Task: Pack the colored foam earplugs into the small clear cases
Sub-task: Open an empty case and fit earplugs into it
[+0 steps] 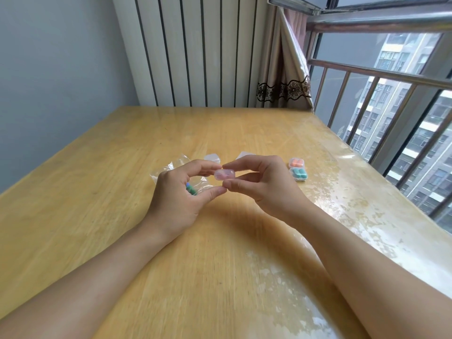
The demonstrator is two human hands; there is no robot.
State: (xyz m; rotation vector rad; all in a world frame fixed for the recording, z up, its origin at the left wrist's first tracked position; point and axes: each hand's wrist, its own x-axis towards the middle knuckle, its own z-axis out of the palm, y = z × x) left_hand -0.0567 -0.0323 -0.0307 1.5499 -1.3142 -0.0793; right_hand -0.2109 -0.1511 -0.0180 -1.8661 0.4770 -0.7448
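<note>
Both hands, left hand [179, 192] and right hand [264, 184], hold the pinkish case [225, 174] above the worktop [122, 216], fingers clamped on its ends. Its contents are blurred; beside it, the left hand half hides the plastic bag [176, 167].

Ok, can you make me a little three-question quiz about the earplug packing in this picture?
1. True or false: both hands hold the pink-filled case above the table.
2. What colour earplugs fill the case just behind the teal-filled case? A red, B orange, C purple.
3. Fill in: the clear plastic bag with loose earplugs lies behind the ____ hand.

Key:
1. True: the left hand and the right hand pinch it between fingertips.
2. B.
3. Left.
</note>
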